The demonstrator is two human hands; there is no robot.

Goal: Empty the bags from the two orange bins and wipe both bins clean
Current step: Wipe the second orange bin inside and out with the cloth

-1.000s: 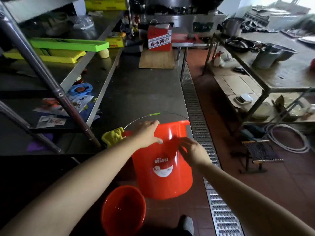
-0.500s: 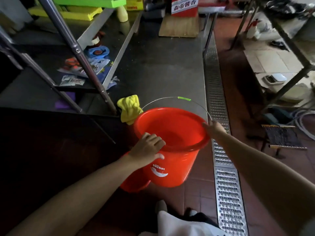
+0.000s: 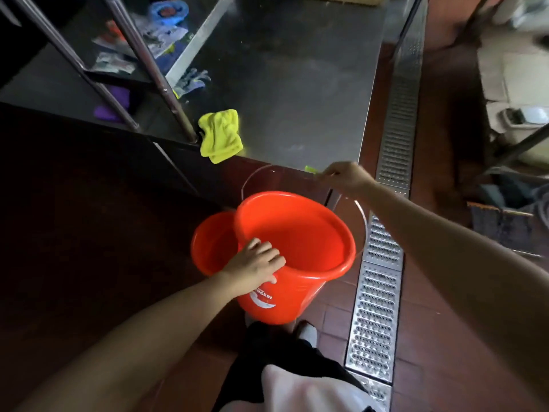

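Note:
A large orange bin point(image 3: 300, 254) is upright, low beside the steel table, with its inside bare. My left hand point(image 3: 257, 264) grips its near rim, fingers curled over the edge. My right hand point(image 3: 346, 176) pinches the wire handle point(image 3: 267, 171) by its green grip, raised above the bin. A second, smaller orange bin point(image 3: 211, 243) stands on the floor just behind and left of the large one, touching it. A yellow cloth point(image 3: 221, 135) lies on the table's near edge.
The steel table point(image 3: 297, 78) fills the upper middle, with shelf legs point(image 3: 154, 72) at its left. A metal floor drain grate point(image 3: 377, 292) runs along the right on red tiles. My legs and shoe point(image 3: 307, 334) are below the bin. Clutter sits at far right.
The large bin has come down off the table edge towards the floor beside the smaller bin. My right hand has moved from the rim to the wire handle; the view has tilted down.

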